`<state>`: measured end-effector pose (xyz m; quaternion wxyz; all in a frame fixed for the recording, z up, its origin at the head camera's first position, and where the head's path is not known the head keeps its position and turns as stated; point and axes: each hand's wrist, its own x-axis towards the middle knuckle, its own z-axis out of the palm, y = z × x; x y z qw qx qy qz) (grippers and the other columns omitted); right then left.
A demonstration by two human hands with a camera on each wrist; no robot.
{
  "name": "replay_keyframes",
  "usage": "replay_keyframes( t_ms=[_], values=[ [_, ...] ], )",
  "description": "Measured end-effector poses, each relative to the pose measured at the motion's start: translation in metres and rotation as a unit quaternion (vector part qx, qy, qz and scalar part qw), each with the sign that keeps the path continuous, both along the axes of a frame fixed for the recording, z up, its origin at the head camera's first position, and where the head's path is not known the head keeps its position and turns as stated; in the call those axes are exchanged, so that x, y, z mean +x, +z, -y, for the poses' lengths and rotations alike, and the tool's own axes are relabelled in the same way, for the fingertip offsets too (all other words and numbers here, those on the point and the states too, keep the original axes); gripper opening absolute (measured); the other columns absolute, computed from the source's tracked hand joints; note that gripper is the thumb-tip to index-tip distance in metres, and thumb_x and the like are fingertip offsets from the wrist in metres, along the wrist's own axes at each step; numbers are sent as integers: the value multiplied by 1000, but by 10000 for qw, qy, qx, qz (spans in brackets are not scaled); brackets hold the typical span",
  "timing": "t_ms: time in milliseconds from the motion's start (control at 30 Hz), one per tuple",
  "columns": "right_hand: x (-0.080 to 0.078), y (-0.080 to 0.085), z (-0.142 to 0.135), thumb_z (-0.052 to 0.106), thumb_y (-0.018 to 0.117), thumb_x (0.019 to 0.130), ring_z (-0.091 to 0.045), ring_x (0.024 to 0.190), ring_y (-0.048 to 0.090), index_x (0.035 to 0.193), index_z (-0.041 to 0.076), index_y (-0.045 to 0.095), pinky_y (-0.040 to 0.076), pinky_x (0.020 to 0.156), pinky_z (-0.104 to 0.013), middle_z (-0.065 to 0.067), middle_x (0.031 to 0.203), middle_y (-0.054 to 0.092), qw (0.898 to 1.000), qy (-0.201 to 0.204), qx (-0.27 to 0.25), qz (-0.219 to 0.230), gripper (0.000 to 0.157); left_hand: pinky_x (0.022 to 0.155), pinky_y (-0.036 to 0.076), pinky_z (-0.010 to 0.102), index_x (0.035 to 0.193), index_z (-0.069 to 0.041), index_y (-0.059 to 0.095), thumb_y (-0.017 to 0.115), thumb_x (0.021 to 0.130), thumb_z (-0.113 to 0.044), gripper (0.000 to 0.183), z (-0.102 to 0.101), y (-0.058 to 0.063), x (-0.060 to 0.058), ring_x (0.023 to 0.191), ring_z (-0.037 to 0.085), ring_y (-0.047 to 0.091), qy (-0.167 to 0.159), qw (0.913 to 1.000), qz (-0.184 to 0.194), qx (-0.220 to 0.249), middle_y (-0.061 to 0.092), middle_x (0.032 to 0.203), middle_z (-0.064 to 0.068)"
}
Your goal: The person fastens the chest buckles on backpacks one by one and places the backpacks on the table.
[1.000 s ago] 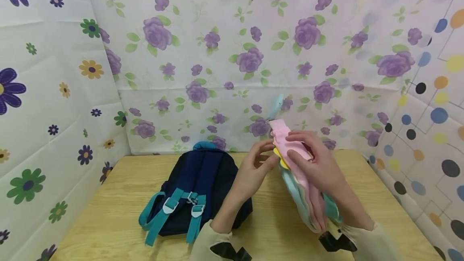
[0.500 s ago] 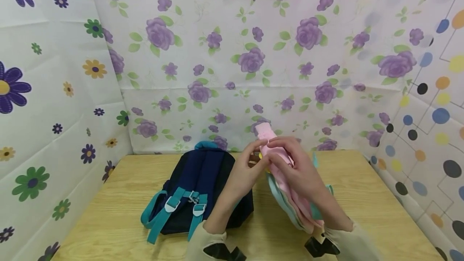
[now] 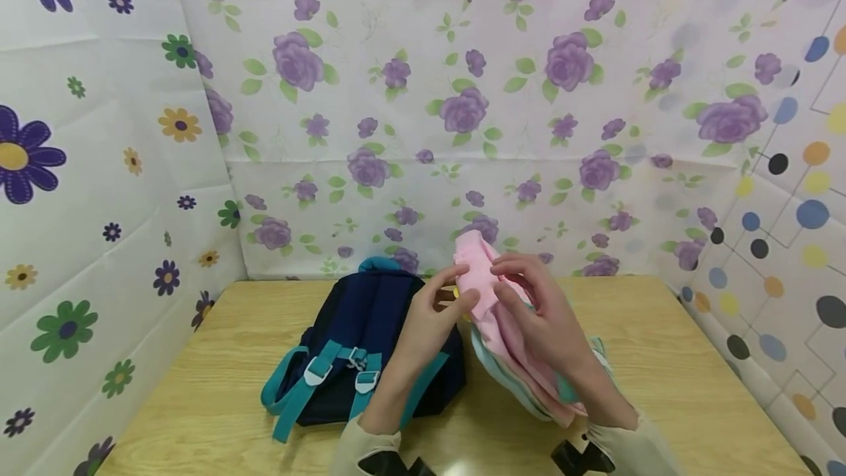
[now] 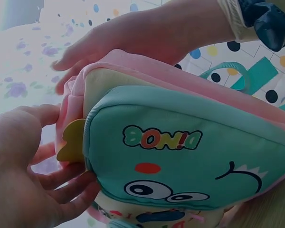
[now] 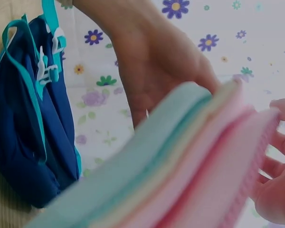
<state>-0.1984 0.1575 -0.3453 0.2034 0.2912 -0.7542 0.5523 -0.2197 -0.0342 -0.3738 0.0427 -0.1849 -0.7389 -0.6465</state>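
Note:
Both hands hold a small pink and teal child's backpack [image 3: 477, 281], tilted above the table. Its teal front [image 4: 180, 118] carries a cartoon face and DINO lettering, upside down in the left wrist view. My left hand [image 3: 419, 325] grips one end, thumb on the pink fabric, fingers by a yellow flap [image 4: 73, 141]. On the other side, my right hand [image 3: 545, 318] pinches the pink panel between thumb and fingers. In the right wrist view the layered side of the bag is blurred and partly covers the left hand [image 5: 156, 66].
A navy backpack [image 3: 370, 307] with teal straps [image 3: 294, 402] lies on the wooden table [image 3: 218, 358], just left of the held bag. Floral cloth [image 3: 423, 109] hangs behind the table, with patterned cloth on both sides.
The pink and teal backpack has moved left and slightly down with both hands. Its top strap no longer stands up. The left hand now grips the bag's end.

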Motion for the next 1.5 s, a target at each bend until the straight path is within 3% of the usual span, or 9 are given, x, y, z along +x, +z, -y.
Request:
replay_keyframes(
  t_ms=[367,633,967,1133,1267,1500],
  values=[
    [-3,-6,-41,6,56,100,-5,112,57,118,12,63,45,97,-14,-6,119,61,9980,-484,411,6,20,79,51,31,136,-30,58,66,96,-30,41,20,-11,-1,98,23,60,-98,9997,37,203,61,125,3],
    [-4,-12,-68,14,56,102,-2,105,58,116,13,65,45,90,-12,-4,113,64,9914,-948,861,254,16,85,54,40,135,-28,58,66,96,-29,40,28,-18,-4,98,22,60,-60,9999,138,68,62,123,4],
    [-10,-24,-93,18,58,101,-4,102,59,117,25,65,49,88,-20,9,111,65,9835,-685,1574,577,18,85,55,40,139,-27,55,65,97,-30,44,32,-27,-8,99,21,61,-258,9993,237,-148,62,127,5],
    [-14,-30,-111,19,59,101,-3,103,59,120,24,64,51,85,-23,7,115,65,9750,-483,2076,631,20,87,56,44,140,-26,54,65,97,-30,44,32,-33,-12,99,20,63,-381,9986,332,-168,62,129,6],
    [-20,-37,-125,22,59,101,-10,110,58,124,19,63,51,88,-26,2,122,63,9663,-568,2410,700,23,85,56,41,140,-25,53,64,98,-28,43,34,-37,-15,98,19,64,-403,9983,389,-185,61,131,6],
    [-30,-56,-144,32,61,100,-34,120,53,131,11,58,50,91,-42,-7,131,58,9496,-572,2711,1466,38,83,55,40,140,-24,52,64,97,-32,45,34,-38,-17,96,19,63,-418,9971,531,-336,60,129,8]
  ],
)
